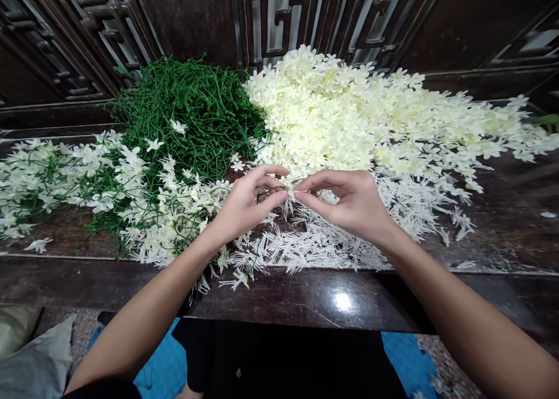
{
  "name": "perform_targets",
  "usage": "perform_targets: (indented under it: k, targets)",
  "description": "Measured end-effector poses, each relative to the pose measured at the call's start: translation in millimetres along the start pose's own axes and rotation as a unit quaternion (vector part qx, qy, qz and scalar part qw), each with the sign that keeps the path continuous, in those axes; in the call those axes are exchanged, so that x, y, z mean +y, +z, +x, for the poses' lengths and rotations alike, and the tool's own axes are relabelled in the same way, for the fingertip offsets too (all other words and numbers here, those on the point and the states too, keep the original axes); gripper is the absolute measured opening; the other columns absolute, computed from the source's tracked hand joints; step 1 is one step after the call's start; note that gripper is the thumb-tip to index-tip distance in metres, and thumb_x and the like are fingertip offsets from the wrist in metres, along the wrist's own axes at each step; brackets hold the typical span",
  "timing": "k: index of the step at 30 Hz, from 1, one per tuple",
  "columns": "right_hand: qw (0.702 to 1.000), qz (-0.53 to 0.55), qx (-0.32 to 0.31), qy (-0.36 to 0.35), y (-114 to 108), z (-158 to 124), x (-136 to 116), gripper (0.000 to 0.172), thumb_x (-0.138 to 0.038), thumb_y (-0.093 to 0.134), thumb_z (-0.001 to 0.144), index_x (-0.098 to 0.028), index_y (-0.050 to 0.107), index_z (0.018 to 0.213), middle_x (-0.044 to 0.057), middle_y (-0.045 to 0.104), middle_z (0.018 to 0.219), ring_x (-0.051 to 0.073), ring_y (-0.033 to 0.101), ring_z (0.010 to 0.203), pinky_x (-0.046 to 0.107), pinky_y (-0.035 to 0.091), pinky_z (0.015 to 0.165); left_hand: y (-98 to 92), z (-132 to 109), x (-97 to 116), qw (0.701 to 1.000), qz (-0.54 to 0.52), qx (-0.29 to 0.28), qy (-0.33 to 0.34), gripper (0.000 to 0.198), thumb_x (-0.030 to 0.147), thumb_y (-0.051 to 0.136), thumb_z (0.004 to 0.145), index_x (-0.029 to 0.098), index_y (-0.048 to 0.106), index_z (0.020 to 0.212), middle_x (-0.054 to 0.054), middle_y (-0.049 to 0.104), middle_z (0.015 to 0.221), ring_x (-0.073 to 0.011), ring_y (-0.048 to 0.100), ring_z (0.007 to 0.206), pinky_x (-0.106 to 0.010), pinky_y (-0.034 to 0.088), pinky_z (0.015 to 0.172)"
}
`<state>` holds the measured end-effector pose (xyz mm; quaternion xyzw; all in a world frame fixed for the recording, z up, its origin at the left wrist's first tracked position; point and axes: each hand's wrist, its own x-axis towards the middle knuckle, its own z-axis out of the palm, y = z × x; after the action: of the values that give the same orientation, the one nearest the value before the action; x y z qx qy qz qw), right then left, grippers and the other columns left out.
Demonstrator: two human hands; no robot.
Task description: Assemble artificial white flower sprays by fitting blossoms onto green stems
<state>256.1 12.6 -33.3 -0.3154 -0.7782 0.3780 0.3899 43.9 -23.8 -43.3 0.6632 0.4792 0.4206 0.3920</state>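
My left hand (259, 198) and my right hand (343, 201) meet fingertip to fingertip over the middle of the dark wooden bench. Between them is a small white artificial flower (290, 190). The left thumb and fingers pinch a thin green stem at it, while the right thumb and forefinger close on its other side; what exactly lies under those fingertips is hidden. Below and right of the hands lies a heap of thin white stamen pieces (305, 247). Behind the right hand rises a big pile of cream flower heads (323, 113).
A mound of green plastic stems (187, 108) sits at the back left. White flowers on green stems (161, 207) spread along the left side. Carved dark wood panelling (192, 20) stands behind. The bench's front edge (288, 300) runs just before my body.
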Motion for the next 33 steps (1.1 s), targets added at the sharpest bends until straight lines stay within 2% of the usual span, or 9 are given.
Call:
perform_targets:
  k: [2,6,12,17,22,29,33]
  targets:
    - [1.0,0.006,0.0,-0.006,0.7,0.3,0.8,0.007,-0.023,0.077,0.087,-0.028,0.081,0.085,0.001,0.083,0.085,0.02,0.078,0.075,0.04,0.067,0.069,0.0,0.0,0.5,1.0,-0.013,0.014,-0.007,0.032,0.021,0.073,0.089,0.016,0.068,0.12,-0.008,0.078,0.113,-0.0162,0.073,0.096,-0.03,0.06,0.086]
    - [0.999,0.018,0.006,-0.033,2.0,0.2,4.3,0.013,-0.02,0.076,0.086,-0.03,0.083,0.085,-0.001,0.083,0.086,0.02,0.079,0.077,0.04,0.069,0.072,-1.2,1.0,3.1,1.0,-0.01,-0.003,-0.002,0.016,0.024,0.073,0.089,0.017,0.076,0.102,-0.006,0.08,0.104,-0.0165,0.072,0.095,-0.03,0.059,0.086]
    - [0.998,0.027,0.015,-0.052,5.0,-1.6,5.7,0.023,-0.012,0.073,0.085,-0.032,0.084,0.089,-0.003,0.084,0.088,0.018,0.08,0.076,0.035,0.069,0.068,-2.5,1.6,6.0,1.0,-0.017,-0.007,0.005,0.013,0.023,0.075,0.089,0.016,0.079,0.099,-0.006,0.082,0.101,-0.0163,0.073,0.092,-0.03,0.058,0.084]
    - [0.998,0.037,0.038,-0.033,7.8,-3.2,4.2,0.02,-0.012,0.075,0.085,-0.031,0.083,0.084,-0.003,0.083,0.083,0.018,0.079,0.072,0.034,0.069,0.066,-2.8,0.8,4.3,1.0,-0.003,-0.013,0.021,0.012,0.021,0.073,0.091,0.017,0.08,0.1,-0.006,0.083,0.102,-0.0161,0.074,0.092,-0.03,0.057,0.084]
    - [0.998,0.05,0.033,-0.009,8.5,-4.0,4.1,0.015,-0.016,0.077,0.084,-0.03,0.081,0.082,-0.002,0.082,0.081,0.019,0.078,0.072,0.038,0.07,0.069,-3.8,1.1,0.0,0.998,0.047,0.001,0.044,0.011,0.022,0.074,0.091,0.019,0.083,0.099,-0.006,0.082,0.1,-0.0179,0.072,0.09,-0.032,0.056,0.08]
    - [0.997,0.054,0.046,-0.001,9.1,-3.4,3.5,0.014,-0.015,0.079,0.083,-0.029,0.081,0.082,-0.002,0.081,0.08,0.018,0.078,0.07,0.036,0.071,0.067,-6.4,1.3,2.5,0.999,0.003,-0.013,0.039,0.013,0.019,0.074,0.09,0.018,0.084,0.099,-0.008,0.084,0.1,-0.0162,0.074,0.091,-0.03,0.058,0.083]
    - [0.998,0.036,0.049,0.01,8.4,-3.2,4.0,0.012,-0.017,0.08,0.083,-0.03,0.08,0.082,-0.001,0.082,0.081,0.019,0.078,0.07,0.038,0.07,0.066,-5.7,1.7,4.7,0.999,-0.002,0.001,0.033,0.012,0.018,0.073,0.091,0.019,0.083,0.097,-0.006,0.085,0.102,-0.0151,0.075,0.09,-0.029,0.06,0.083]
